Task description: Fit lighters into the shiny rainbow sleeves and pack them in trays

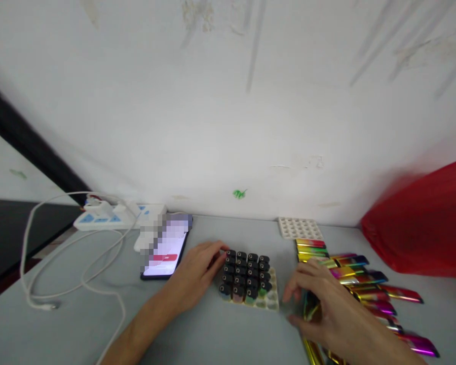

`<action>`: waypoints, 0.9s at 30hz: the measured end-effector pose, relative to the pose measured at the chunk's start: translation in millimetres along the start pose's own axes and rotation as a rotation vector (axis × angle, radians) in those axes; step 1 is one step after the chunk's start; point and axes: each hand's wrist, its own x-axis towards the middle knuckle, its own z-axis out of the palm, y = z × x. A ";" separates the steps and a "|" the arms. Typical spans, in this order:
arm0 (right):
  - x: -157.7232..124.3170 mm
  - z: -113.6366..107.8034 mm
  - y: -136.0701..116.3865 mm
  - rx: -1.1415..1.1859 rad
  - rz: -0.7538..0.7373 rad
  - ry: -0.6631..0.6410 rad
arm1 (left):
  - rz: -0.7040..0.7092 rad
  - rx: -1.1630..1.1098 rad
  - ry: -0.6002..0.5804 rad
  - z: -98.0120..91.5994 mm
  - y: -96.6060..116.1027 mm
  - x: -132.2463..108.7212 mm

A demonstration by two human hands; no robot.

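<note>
My left hand (199, 271) lies at the left of a pale tray (274, 289) with round pockets. Its thumb and index finger are stretched out, with their tips at the back left corner of the black-topped pieces. These black-topped pieces (240, 271) stand upright in rows in the tray, each with a small hole in its top. A few pockets on the right side show bare. To the right of the tray, my right hand (319, 299) hovers over shiny metallic-coloured cases (376, 294). Its thumb and fingers are apart and blurred, with no held thing visible between them.
Another pale pocketed tray (300, 228) lies against the wall. At the left are a lit phone (169, 248), a white power strip (112, 218) and a looping white cable (84, 276). A red bag (421, 228) stands at the far right.
</note>
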 end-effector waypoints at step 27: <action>-10.1 -17.9 -12.7 0.417 0.019 -0.029 | 0.019 0.008 0.014 0.2 -0.1 1.0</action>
